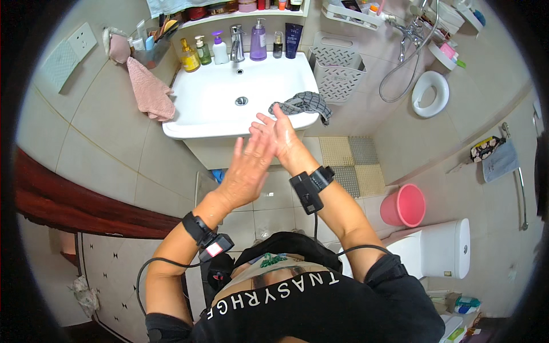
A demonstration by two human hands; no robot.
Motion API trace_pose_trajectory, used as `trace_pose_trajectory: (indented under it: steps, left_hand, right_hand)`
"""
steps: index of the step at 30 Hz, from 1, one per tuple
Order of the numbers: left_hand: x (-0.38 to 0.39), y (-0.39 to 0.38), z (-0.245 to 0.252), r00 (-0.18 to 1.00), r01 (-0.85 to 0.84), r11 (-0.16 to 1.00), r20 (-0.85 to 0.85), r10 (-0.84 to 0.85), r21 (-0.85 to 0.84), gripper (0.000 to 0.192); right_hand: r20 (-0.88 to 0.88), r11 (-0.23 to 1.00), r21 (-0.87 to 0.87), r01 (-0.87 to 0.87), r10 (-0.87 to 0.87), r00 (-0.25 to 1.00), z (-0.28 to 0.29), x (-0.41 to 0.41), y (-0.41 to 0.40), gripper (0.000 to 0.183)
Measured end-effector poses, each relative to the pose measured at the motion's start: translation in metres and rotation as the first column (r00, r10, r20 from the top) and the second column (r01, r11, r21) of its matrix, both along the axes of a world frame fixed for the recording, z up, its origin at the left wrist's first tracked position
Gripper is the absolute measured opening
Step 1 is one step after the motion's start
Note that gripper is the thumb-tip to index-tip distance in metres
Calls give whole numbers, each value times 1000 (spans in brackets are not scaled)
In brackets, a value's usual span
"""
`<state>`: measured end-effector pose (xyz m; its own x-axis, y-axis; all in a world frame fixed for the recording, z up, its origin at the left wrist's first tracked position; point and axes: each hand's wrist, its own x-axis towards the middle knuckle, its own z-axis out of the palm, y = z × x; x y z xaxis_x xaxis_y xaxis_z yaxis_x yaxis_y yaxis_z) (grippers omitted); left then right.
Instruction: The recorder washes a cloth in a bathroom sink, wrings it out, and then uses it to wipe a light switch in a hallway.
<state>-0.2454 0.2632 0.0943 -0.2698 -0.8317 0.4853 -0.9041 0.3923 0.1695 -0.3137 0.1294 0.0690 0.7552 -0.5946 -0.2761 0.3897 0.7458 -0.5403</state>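
My left hand (251, 169) and my right hand (276, 133) are raised in front of the washbasin's near edge, wet, fingers extended, holding nothing. They overlap at the fingers; whether they touch is not plain. A device is strapped to each wrist. Beyond them is the white washbasin (206, 105) with a chrome faucet (237, 43). A grey checked cloth (306, 104) is draped over its right front edge, just past my right hand. Pump bottles, among them a purple one (258, 42), and a dark blue tube (293, 40) stand along the basin's back ledge.
A pink towel (150, 92) hangs left of the basin. A grey plastic basket (339, 70) hangs at its right. Farther right are a shower hose (414, 64), a pink bucket (403, 206) and a white toilet (444, 248). A dark red curtain (85, 206) is at the left.
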Motion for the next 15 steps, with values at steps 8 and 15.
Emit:
trace_pose_trajectory:
  steps: [8,15]
  left_hand:
    - [-18,0,-21,977,197,974,57,-204,107,58]
    - [-15,6,-30,982,166,975,61,-176,148,55]
  right_hand:
    - [-19,994,31,-106,107,994,-24,19,7,76]
    - [-26,989,41,-145,146,989,-26,30,13,72]
